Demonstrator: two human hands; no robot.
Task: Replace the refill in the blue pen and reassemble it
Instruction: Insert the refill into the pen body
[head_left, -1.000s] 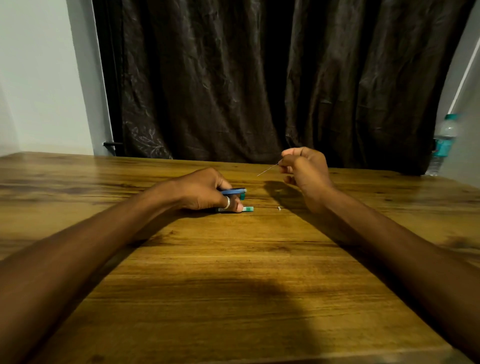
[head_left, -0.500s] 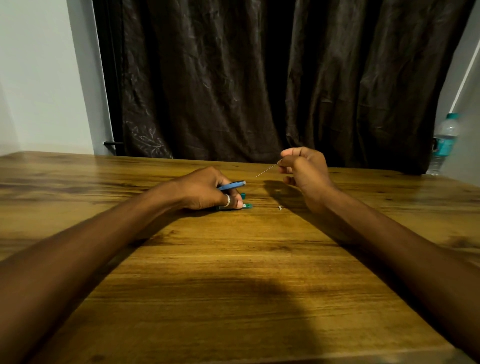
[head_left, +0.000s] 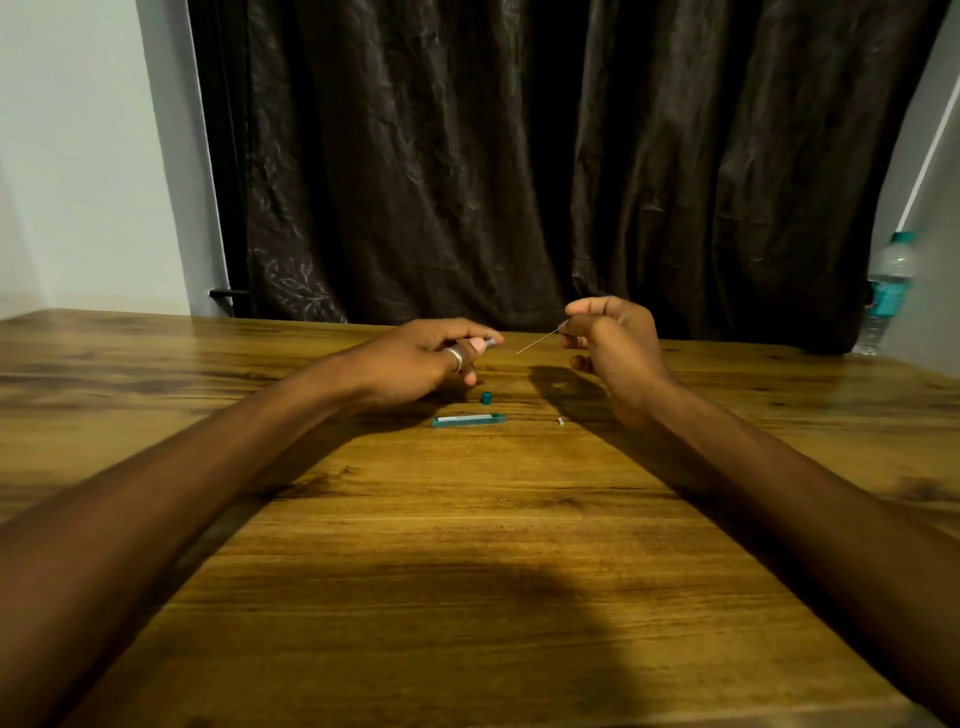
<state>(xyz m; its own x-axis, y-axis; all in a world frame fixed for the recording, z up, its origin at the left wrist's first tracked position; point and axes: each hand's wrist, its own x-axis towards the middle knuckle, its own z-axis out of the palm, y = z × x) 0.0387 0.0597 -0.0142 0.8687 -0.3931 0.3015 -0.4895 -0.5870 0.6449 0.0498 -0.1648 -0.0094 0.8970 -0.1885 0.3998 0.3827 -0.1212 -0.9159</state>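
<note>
My left hand (head_left: 431, 358) is raised above the wooden table (head_left: 467, 545) and grips the blue pen (head_left: 488, 342); only the pen's tip end shows past my fingers, pointing right. My right hand (head_left: 610, 338) pinches a thin, pale refill (head_left: 537, 343) that slants down-left toward the pen's end, with a small gap between them. Below my hands, a teal refill case (head_left: 469, 420) lies flat on the table, with its small teal cap (head_left: 486, 398) standing just behind it. A tiny white piece (head_left: 560, 421) lies to the right of the case.
A dark curtain (head_left: 519, 156) hangs behind the table's far edge. A plastic water bottle (head_left: 885, 293) with a teal label stands at the far right corner. A pale wall (head_left: 78, 156) is at the left.
My left hand has lifted the blue pen off the table and moved it up and right toward the refill. The teal case and cap are now uncovered. My right hand has barely moved.
</note>
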